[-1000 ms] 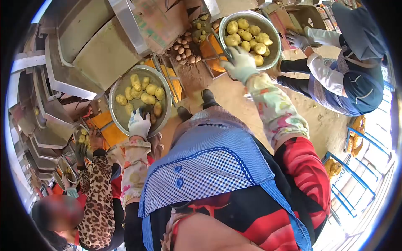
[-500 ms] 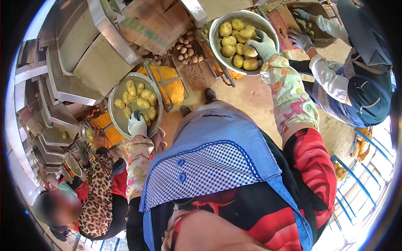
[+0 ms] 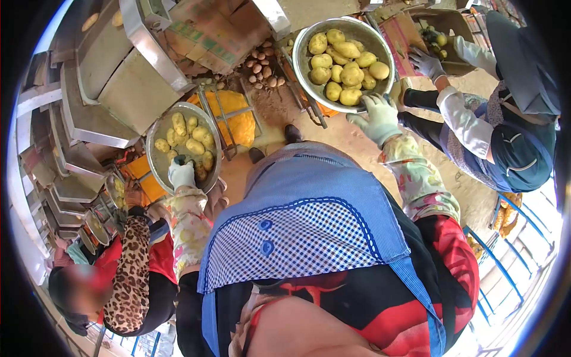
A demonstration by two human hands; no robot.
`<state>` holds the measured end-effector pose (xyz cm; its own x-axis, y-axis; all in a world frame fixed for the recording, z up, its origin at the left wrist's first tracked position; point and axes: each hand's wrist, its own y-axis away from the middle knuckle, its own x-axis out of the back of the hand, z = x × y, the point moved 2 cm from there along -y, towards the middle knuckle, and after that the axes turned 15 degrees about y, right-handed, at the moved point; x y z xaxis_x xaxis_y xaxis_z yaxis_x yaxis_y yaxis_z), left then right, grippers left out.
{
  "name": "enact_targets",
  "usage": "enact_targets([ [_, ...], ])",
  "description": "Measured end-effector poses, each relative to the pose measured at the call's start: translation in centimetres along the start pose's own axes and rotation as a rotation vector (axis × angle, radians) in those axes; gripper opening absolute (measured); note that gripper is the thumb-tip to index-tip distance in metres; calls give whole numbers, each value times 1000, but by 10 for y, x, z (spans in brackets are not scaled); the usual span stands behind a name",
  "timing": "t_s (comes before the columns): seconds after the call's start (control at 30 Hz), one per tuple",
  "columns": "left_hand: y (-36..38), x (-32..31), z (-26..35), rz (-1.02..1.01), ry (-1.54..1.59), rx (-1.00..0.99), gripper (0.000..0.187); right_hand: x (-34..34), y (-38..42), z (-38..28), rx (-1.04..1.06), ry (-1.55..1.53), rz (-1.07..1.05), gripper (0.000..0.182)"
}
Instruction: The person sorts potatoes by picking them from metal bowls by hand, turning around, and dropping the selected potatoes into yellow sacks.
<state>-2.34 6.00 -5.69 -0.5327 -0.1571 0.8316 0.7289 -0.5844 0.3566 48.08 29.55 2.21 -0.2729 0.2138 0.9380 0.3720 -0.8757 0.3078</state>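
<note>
The left hand is inside the left basin, potatoes just ahead; I cannot tell if its grip pinches one. Farther, the right hand, fingers spread, is at the right basin's near rim, its potatoes lying ahead and leftward.

Site: by appearance a produce-handling or packing shed. Evidence: yellow potatoes lie in two wide metal bowls, the left bowl and the right bowl; small reddish-brown tubers lie loose on the floor, which is brown and earthen-looking. A row of angular metal-edged bins lines the left side. Printed carton at top; open box near a gloved co-worker. Blue metal rails, bright daylight at lower right. Wearer's apron: checked.
</note>
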Motion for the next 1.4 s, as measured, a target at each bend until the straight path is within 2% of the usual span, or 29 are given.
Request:
enact_targets([
  [0.13, 17, 16, 8, 86, 242, 44, 39, -4, -2, -1, -37, 11, -44, 67],
  [0.2, 25, 22, 5, 89, 372, 88, 39, -6, -3, -2, -58, 8, 36, 58],
  [0.23, 25, 23, -2, 100, 397, -50, 38, -12, -6, -2, -70, 0, 40, 56],
  [0.33, 56, 38, 17, 133, 251, -18, 36, -27, -17, 0, -49, -10, 33, 50],
  [0.37, 63, 36, 10, 181, 94, -106, 37, -30, -19, 0, -35, -12, 27, 48],
  [0.5, 68, 17, 3, 179, -152, -330, 35, -32, -20, 1, 7, -31, 43, 41],
  [0.6, 78, 9, 20, 78, -37, -237, 35, -34, -21, 5, 74, 36, 30, 40],
  [0.63, 74, 4, 14, 88, -120, -182, 36, -32, -22, 8, 71, 39, 2, 38],
  [0.67, 77, 0, 12, 89, -96, -137, 36, -28, -19, 14, 70, 52, 81, 33],
  [0.77, 77, 1, 28, 105, -86, -29, 36, 15, -13, 16, 89, 99, 5, 28],
  [0.93, 77, 1, 25, 96, -67, -30, 36, 19, -17, 22, 125, 64, -20, 25],
  [0.97, 77, -1, 27, 105, -58, -38, 36, 15, -19, 23, 171, 64, -66, 27],
  [1.07, 79, 1, 30, 127, -60, -26, 35, 15, -11, 14, 276, -39, -34, 32],
  [1.1, 79, 2, 30, 129, -53, -19, 35, 24, -13, 10, 250, -15, -276, 39],
  [1.2, 80, 1, 32, 131, -32, -7, 35, 75, -38, 6, 91, -191, -415, 43],
  [1.23, 80, 2, 31, 131, -26, -9, 35, 65, -50, 11, 22, -168, -95, 40],
  [1.3, 79, 1, 31, 129, -28, -9, 35, 76, -89, 12, 55, -91, 203, 32],
  [1.37, 78, 1, 29, 122, -49, 0, 35, 65, -133, 13, 94, -84, 251, 33],
  [1.4, 78, 1, 30, 125, -53, -3, 35, 60, -150, 12, 71, -48, 206, 33],
])
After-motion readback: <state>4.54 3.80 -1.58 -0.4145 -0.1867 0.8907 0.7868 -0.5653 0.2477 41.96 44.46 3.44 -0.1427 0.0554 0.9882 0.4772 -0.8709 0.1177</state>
